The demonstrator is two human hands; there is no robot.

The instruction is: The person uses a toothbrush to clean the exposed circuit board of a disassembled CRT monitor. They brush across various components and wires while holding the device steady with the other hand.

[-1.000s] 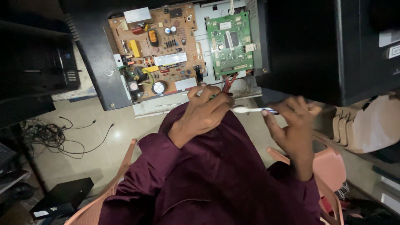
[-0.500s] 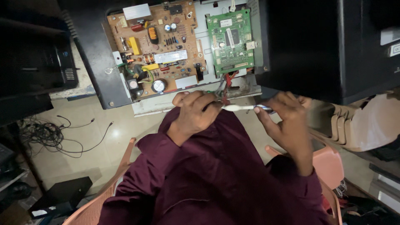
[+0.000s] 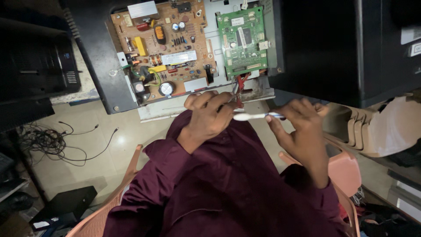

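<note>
A: Entry. The left hand (image 3: 209,115) is curled shut around a bundle of red wires (image 3: 239,83) at the lower edge of the opened black-cased device (image 3: 98,79). The right hand (image 3: 300,125) is clamped on the blue-and-white handle of a toothbrush-like white plastic brush (image 3: 252,116), whose head points left and almost touches the left fingers.

B: Where do the boards sit?

A: A tan power board with yellow blocks and round capacitors (image 3: 164,48) lies beside a smaller green logic board (image 3: 242,40), both face up in the casing. The wires run down from under the green board.

B: Risks, as you judge them?

A: Three. Pulling on the wires could tear them out of their connector. The brush could snag fine parts if pushed hard. If the capacitors keep charge, bare fingers so near are a hazard; I cannot tell whether the unit is unplugged.

B: The support?

A: The device hangs over the person's lap in dark red cloth (image 3: 228,188); a shove could shift it.

B: Containers?

A: The open casing acts as a tray holding both boards. A stack of beige plastic chairs (image 3: 364,131) stands to the right; contents cannot be seen. Loose black cables (image 3: 57,142) lie on the floor to the left.
</note>
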